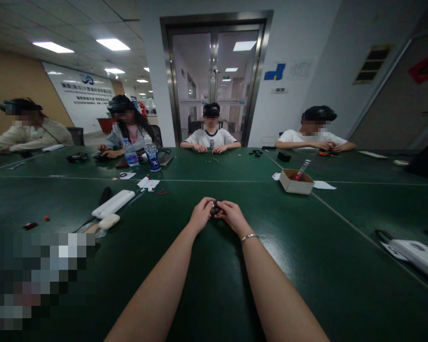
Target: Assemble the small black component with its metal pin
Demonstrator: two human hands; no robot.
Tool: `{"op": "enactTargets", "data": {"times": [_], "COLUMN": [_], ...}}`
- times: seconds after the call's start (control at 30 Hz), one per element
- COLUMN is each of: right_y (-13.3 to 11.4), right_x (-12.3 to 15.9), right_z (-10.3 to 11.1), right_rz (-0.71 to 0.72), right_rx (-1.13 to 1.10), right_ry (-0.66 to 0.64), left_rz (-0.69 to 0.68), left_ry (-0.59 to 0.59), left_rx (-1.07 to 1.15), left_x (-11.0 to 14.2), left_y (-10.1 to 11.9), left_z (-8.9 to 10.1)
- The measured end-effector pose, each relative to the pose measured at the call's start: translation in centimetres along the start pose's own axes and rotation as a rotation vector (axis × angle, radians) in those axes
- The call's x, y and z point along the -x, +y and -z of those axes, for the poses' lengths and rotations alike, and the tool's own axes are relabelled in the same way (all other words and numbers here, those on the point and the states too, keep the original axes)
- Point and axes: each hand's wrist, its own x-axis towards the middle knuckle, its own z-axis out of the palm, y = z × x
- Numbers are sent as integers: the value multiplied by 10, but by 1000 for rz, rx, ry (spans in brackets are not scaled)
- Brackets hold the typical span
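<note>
Both my arms reach forward over the green table (292, 285), and the hands meet near its middle. A small dark object (214, 208) with a shiny spot sits between them, too small and covered to name. My left hand (202, 212) closes on its left side with thumb and fingers. From the other side, my right hand (232, 216) pinches it, the fingertips almost touching those of the left. A silvery bracelet (249, 237) circles my right wrist.
Left of my hands lie a white power bank (113, 204), a pale rounded case (109, 222) and paper scraps (148, 183). Two bottles (152, 154) stand farther back. A small box (296, 182) holding a tube is at right. Several people sit across the table.
</note>
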Motion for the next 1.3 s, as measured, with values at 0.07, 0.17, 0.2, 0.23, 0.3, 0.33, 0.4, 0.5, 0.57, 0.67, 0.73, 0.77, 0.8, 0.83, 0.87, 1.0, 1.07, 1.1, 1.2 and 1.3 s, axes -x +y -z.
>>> {"op": "enactTargets", "data": {"times": [0.07,0.17,0.2,0.23,0.3,0.33,0.4,0.5,0.57,0.67,0.73,0.77,0.8,0.83,0.87,1.0,1.07,1.1,1.2,1.3], "right_y": [0,0,0,0,1,1,1,1,0,0,0,0,0,1,1,1,1,1,1,1], "right_x": [0,0,0,0,0,0,0,-1,0,0,0,0,-1,-1,-1,-1,-1,-1,-1,-1], "right_z": [0,0,0,0,1,1,1,2,1,0,0,0,0,0,1,1,1,1,1,1], "right_rz": [1,-6,-7,-7,-5,-4,-6,-10,-8,-2,-5,-8,-11,-14,-13,-11,-9,-8,-11,-13], "right_rx": [2,0,-2,-4,-11,-14,-17,-19,-16,-11,-13,-14,-13,-11,-11,-9,-14,-17,-21,-24], "right_ry": [-1,6,6,3,-8,-13,-15,-10,-14,-19,-16,-12,-7,0,6,-14,-21,-17,3,2], "left_rz": [2,-22,-30,-37,-46,-44,-29,-9,-19,-41,-31,-23,-18,-19,-25,-50,-53,-56,-67,-69], "left_ry": [6,16,17,14,1,-7,-18,-34,-32,-25,-30,-30,-30,-28,-27,-34,-35,-33,-23,-32], "left_rx": [-7,-40,-54,-65,-80,-80,-65,-37,-47,-73,-71,-72,-77,-89,-104,-127,-111,-107,-129,-154], "left_x": [1,2,2,2,2,2,2,2,2,2,2,2,2,1,1,2,2,2,2,2], "left_y": [1,4,4,5,5,5,5,3,2,2,1,1,1,1,1,0,0,0,-1,-1], "left_z": [0,0,0,0,1,1,1,1,1,1,1,0,0,0,0,1,1,1,1,1]}}
